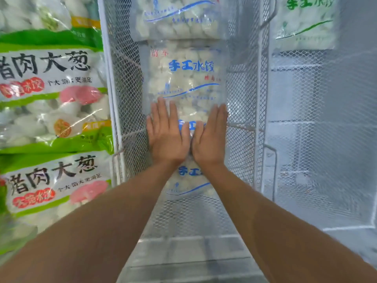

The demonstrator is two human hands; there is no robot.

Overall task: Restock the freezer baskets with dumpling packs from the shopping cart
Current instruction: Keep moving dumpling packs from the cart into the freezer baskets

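A clear dumpling pack with blue print (pixel 184 78) lies in the middle wire-mesh freezer basket (pixel 242 94). My left hand (pixel 166 133) and my right hand (pixel 210 135) lie flat side by side on its near end, fingers straight, pressing down. Under my wrists shows part of another blue-print pack (pixel 187 180). A third blue-print pack (pixel 177 17) lies further back in the same basket.
The left basket holds green-and-white dumpling packs (pixel 51 82), stacked to its rim. The right basket (pixel 306 123) has one green-print pack (pixel 306 21) at its far end and bare mesh below it. A white freezer ledge (pixel 189 254) runs along the near side.
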